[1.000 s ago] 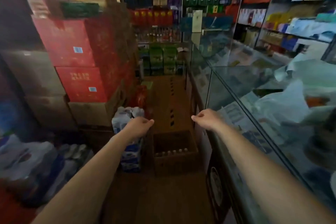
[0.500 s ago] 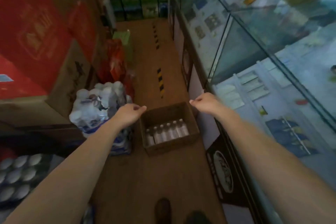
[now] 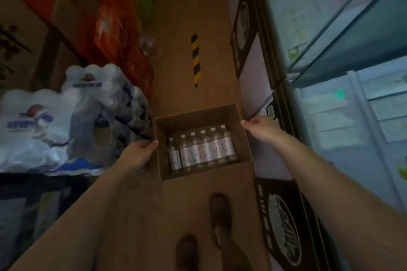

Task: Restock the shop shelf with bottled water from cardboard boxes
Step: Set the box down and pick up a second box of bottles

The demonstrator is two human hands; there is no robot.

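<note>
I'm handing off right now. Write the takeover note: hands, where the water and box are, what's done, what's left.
Left hand: at the cardboard box's left wall, fingers curled at its rim; grip unclear.
Right hand: at the right rim, not clearly gripping.
Box: open, on the aisle floor; a single row of six bottles at its near side.
Done: reached the box.
Left: lift it, shelve the bottles.

Print on the bottle labels (image 3: 201,152) in the cardboard box (image 3: 243,138): red, too blurred to read. Bottle bases hidden behind the near wall. Fingertips of the left hand (image 3: 137,155) lost at the box's 9 o'clock wall; grip unclear. Right hand (image 3: 261,128) at 3 o'clock, contact with the rim uncertain. Shrink-wrapped packs (image 3: 66,116) smeared, cut by the left edge. Shoes (image 3: 220,211) dim, blurred. Glass counter (image 3: 330,35) contents indistinct.
</note>
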